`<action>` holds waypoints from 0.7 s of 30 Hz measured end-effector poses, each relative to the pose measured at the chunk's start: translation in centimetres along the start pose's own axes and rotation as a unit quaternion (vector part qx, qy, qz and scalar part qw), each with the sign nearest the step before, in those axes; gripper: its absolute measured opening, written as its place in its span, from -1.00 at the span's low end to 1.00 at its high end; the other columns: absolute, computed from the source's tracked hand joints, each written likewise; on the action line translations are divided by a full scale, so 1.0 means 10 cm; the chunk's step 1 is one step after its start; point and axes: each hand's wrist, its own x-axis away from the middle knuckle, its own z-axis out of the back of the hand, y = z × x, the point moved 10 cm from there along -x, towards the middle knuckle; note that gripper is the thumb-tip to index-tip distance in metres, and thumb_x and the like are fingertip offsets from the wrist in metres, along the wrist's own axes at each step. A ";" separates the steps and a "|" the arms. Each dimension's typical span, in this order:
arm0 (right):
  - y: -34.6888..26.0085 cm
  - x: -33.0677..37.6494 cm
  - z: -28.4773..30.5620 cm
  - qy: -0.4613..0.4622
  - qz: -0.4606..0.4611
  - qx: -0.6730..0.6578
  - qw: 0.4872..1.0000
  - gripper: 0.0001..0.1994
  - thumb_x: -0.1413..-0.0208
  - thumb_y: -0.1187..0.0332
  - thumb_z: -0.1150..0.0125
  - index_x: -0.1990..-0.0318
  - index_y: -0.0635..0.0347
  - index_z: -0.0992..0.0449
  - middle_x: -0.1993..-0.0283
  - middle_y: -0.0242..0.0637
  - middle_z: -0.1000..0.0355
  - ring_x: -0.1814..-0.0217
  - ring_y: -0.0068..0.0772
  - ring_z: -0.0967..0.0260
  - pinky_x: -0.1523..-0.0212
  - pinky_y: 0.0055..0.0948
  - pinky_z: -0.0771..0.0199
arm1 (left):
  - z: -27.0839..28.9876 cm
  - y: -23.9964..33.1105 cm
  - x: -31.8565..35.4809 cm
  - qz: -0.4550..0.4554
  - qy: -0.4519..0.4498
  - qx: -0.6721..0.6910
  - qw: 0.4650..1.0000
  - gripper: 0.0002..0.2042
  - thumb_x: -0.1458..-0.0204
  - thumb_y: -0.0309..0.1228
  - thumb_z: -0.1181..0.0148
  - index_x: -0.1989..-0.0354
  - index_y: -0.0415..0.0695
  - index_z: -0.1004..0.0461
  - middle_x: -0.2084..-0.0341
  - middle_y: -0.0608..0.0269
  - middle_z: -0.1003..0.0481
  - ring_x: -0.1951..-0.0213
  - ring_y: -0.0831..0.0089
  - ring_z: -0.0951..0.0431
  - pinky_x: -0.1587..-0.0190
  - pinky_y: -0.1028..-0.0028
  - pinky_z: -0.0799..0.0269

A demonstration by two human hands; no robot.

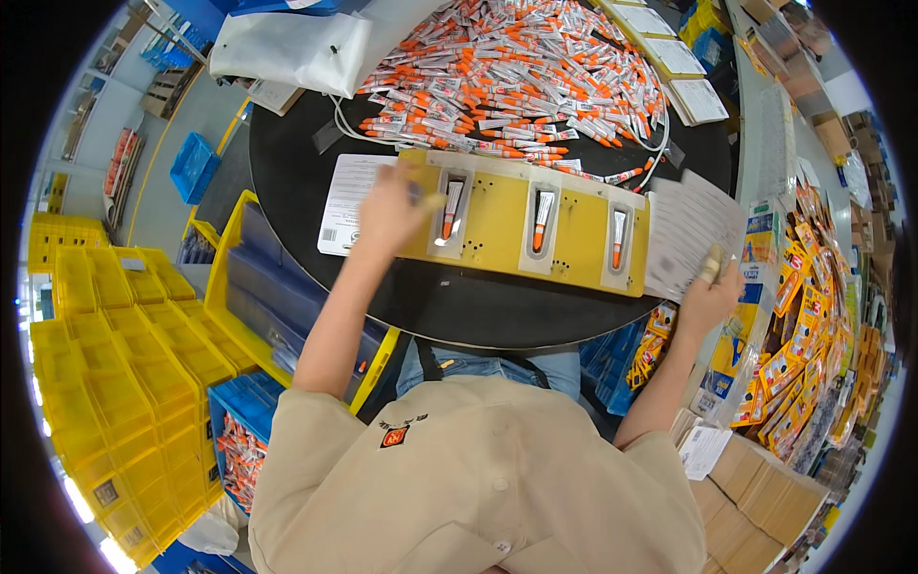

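Note:
A long yellow fixture (498, 216) lies across the front of the round black table. Three clear blister pockets sit along it, each with a small white tube with an orange cap; one is the middle tube (542, 219). Over the fixture's left end, my left hand (390, 212) is slightly blurred, its fingers apart and nothing visible in them. Beneath that hand is a white printed card (343, 206). At the right end, my right hand (710, 292) grips a fanned stack of printed cards (692, 230), its fingertips wearing pale covers.
A large heap of orange-capped tubes (516, 72) covers the far table, edged by a pale cord. A clear plastic bag (287, 53) lies far left. Yellow crates (124, 354) stand left, with a blue bin (244, 402) of tubes. Packaged goods (798, 316) fill the right side.

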 end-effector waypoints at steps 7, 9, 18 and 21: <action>-1.13 0.93 -1.00 -0.204 -0.058 -0.248 0.945 -0.75 -0.08 0.53 -0.02 0.08 0.46 -0.31 0.33 0.24 -0.43 0.19 0.36 -0.34 0.16 -0.03 -0.34 | 0.33 -1.35 -0.09 0.143 -0.084 -0.186 0.968 -0.42 0.16 -0.12 -0.32 0.04 -0.29 -0.36 -0.04 -0.17 -0.33 0.08 -0.06 -0.50 0.08 0.16 -0.46; -1.18 1.12 -1.29 -0.239 -0.128 -0.249 0.930 -0.72 -0.16 0.46 -0.02 0.01 0.41 -0.30 0.17 0.24 -0.42 0.08 0.32 -0.34 0.10 -0.06 -0.33 | 0.49 -1.22 -0.10 0.129 -0.095 -0.215 0.963 -0.57 0.14 -0.20 -0.28 0.15 -0.24 -0.43 0.14 -0.12 -0.47 0.14 -0.03 -0.53 0.12 0.14 -0.47; -0.42 0.85 -0.94 -0.215 -0.081 -0.044 0.972 -0.59 -0.16 0.45 0.04 -0.19 0.17 -0.35 -0.09 0.03 -0.27 -0.18 0.04 -0.18 -0.13 -0.10 -0.19 | 0.30 -0.55 0.19 0.116 -0.154 -0.027 0.981 -0.47 0.21 -0.18 -0.33 0.02 -0.15 -0.45 0.13 -0.14 -0.49 0.17 -0.02 -0.54 0.08 0.22 -0.44; -0.65 1.04 -1.16 -0.257 0.071 0.106 0.958 -0.53 -0.15 0.37 0.06 -0.25 0.09 -0.28 -0.32 0.05 -0.03 -0.38 0.15 0.12 -0.31 0.21 0.25 | -0.01 -0.13 0.10 -0.028 -0.108 -0.059 0.992 -0.28 0.20 -0.18 -0.33 -0.24 0.10 -0.23 -0.26 -0.15 -0.09 0.12 -0.06 -0.53 0.05 0.23 -0.45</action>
